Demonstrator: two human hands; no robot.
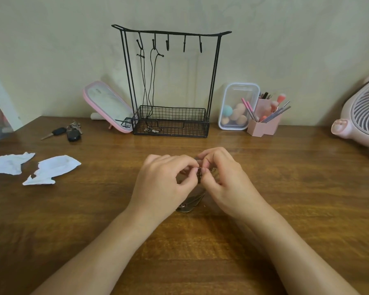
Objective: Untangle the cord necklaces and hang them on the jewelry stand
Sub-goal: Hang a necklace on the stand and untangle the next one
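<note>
On the wooden table (pixel 285 188) I see the jewelry stand (pixel 170 124) at the back edge, with two cord necklaces (pixel 144 81) hanging from its left hooks. Nearer me, the left hand (pixel 164 182) and right hand (pixel 224 177) both pinch a tangled cord (pixel 199 174) between curled fingertips, with a pendant (pixel 191 204) just below them.

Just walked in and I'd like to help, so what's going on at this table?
A person is working on a tangled cord necklace, pinching it between the fingertips of the left hand and right hand over the wooden table. Its metal pendant shows below the hands. Two cord necklaces already hang from the two leftmost hooks of the jewelry stand; the other three hooks are bare.
</note>
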